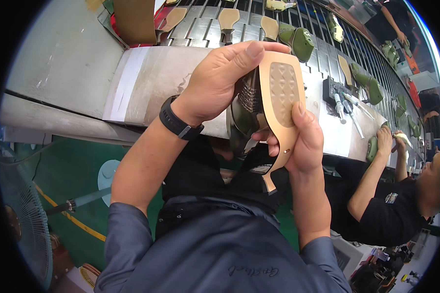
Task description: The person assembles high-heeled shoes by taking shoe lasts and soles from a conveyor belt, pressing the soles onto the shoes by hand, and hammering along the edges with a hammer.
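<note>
Between my hands is a high-heeled shoe (282, 90), its tan sole turned up with a padded, quilted oval patch in the forepart. The slim heel (269, 183) points down toward my lap. My left hand (215, 80), with a black watch on its wrist, grips the toe end from the left. My right hand (306, 139) is closed round the arch, the thumb pressed on the sole's edge and the fingers curled under it. Along the shoe's left side shows a dark upper with a sparkling band (249, 100). Part of the upper is hidden behind the sole and hands.
Beyond the pale worktable (156, 73) runs a metal slatted conveyor (200, 29) carrying tan-soled shoes and green shoe lasts (302, 45). A black holder with syringe-like tubes (338, 100) stands right. A co-worker (376, 200) handles a last at far right; a fan (27, 219) stands lower left.
</note>
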A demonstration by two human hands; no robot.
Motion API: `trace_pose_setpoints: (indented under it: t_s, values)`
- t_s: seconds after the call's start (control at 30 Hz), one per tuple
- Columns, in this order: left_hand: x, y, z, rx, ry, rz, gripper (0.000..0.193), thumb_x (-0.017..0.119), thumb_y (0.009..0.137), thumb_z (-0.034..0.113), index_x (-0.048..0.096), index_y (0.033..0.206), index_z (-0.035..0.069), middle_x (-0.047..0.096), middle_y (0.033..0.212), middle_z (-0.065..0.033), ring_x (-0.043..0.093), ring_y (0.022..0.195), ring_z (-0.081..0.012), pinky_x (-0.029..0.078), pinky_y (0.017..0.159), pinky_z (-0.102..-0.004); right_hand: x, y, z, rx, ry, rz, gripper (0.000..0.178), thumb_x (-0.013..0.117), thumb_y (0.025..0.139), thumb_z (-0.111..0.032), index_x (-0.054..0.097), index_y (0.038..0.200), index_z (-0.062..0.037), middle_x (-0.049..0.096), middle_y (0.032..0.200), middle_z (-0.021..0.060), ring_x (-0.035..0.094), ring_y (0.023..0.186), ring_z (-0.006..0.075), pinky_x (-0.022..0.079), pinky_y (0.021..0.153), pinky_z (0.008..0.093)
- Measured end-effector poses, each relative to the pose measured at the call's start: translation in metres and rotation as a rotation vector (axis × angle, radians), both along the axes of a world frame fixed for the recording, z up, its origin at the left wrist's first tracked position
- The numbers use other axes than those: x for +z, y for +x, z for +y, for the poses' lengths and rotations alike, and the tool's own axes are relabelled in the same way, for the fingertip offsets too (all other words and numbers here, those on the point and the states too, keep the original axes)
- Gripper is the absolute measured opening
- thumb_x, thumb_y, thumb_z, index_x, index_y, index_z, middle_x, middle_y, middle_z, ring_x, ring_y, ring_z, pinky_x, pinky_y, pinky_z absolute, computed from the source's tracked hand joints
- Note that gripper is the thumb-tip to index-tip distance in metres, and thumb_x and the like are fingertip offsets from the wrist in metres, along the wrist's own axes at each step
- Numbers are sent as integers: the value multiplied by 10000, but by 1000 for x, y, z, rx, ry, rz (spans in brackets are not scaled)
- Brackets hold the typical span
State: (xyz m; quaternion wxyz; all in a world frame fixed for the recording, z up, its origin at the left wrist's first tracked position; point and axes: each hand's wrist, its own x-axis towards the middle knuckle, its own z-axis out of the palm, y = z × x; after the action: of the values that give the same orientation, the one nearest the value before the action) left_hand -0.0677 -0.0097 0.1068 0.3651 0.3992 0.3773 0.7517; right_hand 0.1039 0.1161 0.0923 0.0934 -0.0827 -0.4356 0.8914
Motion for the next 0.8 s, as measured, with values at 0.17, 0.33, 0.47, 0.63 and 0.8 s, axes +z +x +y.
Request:
trace_pose_setpoints:
  t_s: [0.17, 0.33, 0.47, 0.63, 0.8]
  values:
    - [-3, -6, 3, 75, 26, 175, 594, 423, 1148, 411, 526, 1455, -87, 700, 1298, -155, 686, 1181, -176, 537, 1044, -310, 11, 0, -1, -44, 89, -29, 460, 530, 1117, -342, 628, 1215, 97, 750, 963, 200, 772, 729, 243, 658, 585, 321]
    - [-8, -11, 8, 54, 34, 232, 580, 428, 1148, 403, 510, 1473, -71, 678, 1327, -154, 657, 1219, -169, 526, 1050, -310, 9, -3, -1, -91, 249, -16, 409, 555, 1112, -303, 651, 1202, 85, 754, 981, 188, 770, 725, 222, 666, 598, 322]
    - [-9, -7, 6, 42, 51, 195, 550, 462, 1144, 363, 459, 1516, -42, 658, 1337, -135, 638, 1232, -158, 513, 1056, -308, 10, -2, 1, -123, 301, -32, 411, 566, 1108, -304, 653, 1197, 88, 755, 965, 182, 769, 729, 212, 669, 606, 316]
    - [1, 0, -8, 5, -38, 270, 603, 575, 1070, 248, 372, 1575, -11, 608, 1389, -128, 611, 1269, -190, 478, 1107, -343, 7, 1, 3, -131, 332, -36, 421, 554, 1113, -311, 651, 1196, 90, 755, 954, 180, 763, 715, 202, 661, 610, 311]
    - [-5, 10, -26, 89, 28, 353, 754, 596, 1053, 489, 443, 1517, -85, 464, 1590, -275, 531, 1425, -300, 435, 1170, -421, 10, 19, -21, -107, 336, -29, 488, 483, 1136, -360, 656, 1178, 94, 755, 871, 164, 729, 664, 184, 619, 617, 307]
